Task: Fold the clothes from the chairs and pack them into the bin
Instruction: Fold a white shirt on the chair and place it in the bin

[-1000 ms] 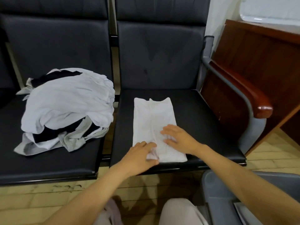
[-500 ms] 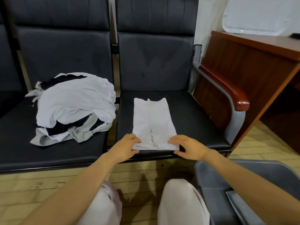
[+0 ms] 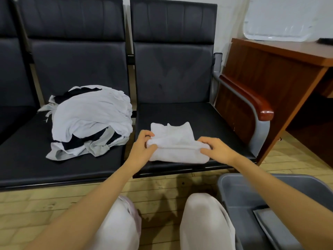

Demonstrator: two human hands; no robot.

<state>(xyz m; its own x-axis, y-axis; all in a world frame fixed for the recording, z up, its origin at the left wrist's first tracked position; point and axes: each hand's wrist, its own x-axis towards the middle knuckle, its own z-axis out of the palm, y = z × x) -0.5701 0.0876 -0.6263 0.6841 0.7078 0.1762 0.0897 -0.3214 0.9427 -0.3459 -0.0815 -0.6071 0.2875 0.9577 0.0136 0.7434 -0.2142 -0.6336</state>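
Note:
A white garment (image 3: 177, 143) lies on the right black chair seat (image 3: 203, 116), its near end doubled over toward the back. My left hand (image 3: 142, 147) pinches the left end of that fold and my right hand (image 3: 216, 149) pinches the right end. A heap of white, grey and black clothes (image 3: 90, 120) sits on the left chair seat (image 3: 27, 159). The grey plastic bin (image 3: 239, 193) stands on the floor at lower right, with a flat grey folded item (image 3: 270, 224) inside.
A wooden-capped armrest (image 3: 252, 98) rises at the right chair's side, with a brown wooden desk (image 3: 281, 65) behind it. My knees in light trousers (image 3: 203, 219) are at the bottom, over a yellowish wood floor (image 3: 36, 204).
Both hands took hold of the garment's near edge and carried it away from me, folding the long strip over itself. The camera view shifted slightly left and up.

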